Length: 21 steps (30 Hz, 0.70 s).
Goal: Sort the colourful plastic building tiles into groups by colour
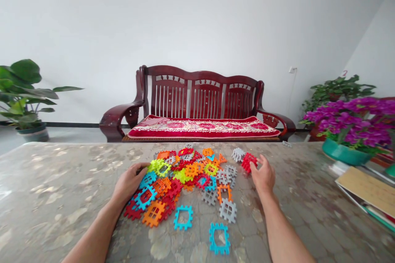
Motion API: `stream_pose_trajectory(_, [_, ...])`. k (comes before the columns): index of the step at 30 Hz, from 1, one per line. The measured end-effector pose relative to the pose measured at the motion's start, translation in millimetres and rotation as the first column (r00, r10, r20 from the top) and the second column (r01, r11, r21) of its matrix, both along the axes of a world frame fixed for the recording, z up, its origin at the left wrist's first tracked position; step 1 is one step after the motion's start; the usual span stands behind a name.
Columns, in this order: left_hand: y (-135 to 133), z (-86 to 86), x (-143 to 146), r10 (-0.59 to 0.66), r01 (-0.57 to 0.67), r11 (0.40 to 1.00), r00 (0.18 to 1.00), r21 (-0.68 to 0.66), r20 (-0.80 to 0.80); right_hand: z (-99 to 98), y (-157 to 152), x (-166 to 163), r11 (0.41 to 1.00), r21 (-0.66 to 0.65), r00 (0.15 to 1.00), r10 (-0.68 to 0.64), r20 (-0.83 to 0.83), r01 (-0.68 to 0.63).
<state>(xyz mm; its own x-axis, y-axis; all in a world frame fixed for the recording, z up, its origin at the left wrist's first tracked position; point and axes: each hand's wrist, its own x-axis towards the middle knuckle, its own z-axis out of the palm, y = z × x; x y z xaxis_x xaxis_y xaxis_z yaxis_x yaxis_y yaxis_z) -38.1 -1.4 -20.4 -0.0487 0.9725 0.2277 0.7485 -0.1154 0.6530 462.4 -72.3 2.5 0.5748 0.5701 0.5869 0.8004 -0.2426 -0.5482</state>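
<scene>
Plastic tiles (182, 176) with toothed edges lie heaped in red, orange, blue, lime and grey across the middle of the table (296, 201). Along the heap's left side rests the left hand (131, 178), its fingertips beside the lime tile (153, 166); they are partly hidden, so I cannot tell whether they grip anything. At the other side, the right hand (263, 176) pinches the red piece (248, 162) between thumb and fingers, just beside a grey stack (238, 155). Nearer the viewer, a blue frame (183, 227) and a second blue frame (219, 249) lie flat, apart from the heap. Beyond the table stands a dark wooden bench (206, 98) with a red patterned cover (203, 127); purple flowers (358, 121) stand at the right.
</scene>
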Motion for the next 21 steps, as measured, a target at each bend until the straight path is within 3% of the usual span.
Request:
stream_pose_trajectory(11, [2, -3.5, -1, -0.014, 0.014, 1.000, 1.000, -0.019, 0.016, -4.0, 0, 1, 1.000, -0.001, 0.998, 0.013, -0.063, -0.013])
stream_pose_trajectory(17, [-1, 2.3, 2, -0.006, 0.006, 1.000, 1.000, -0.009, -0.006, -2.3, -1, -4, 1.000, -0.029, 1.000, 0.010, 0.014, -0.010])
stream_pose_trajectory(21, [-6, 9.4, 6, 0.009, -0.009, 1.000, 1.000, 0.007, -0.027, -1.5, 0, -9, 0.997, 0.071, 0.996, 0.013, 0.093, -0.020])
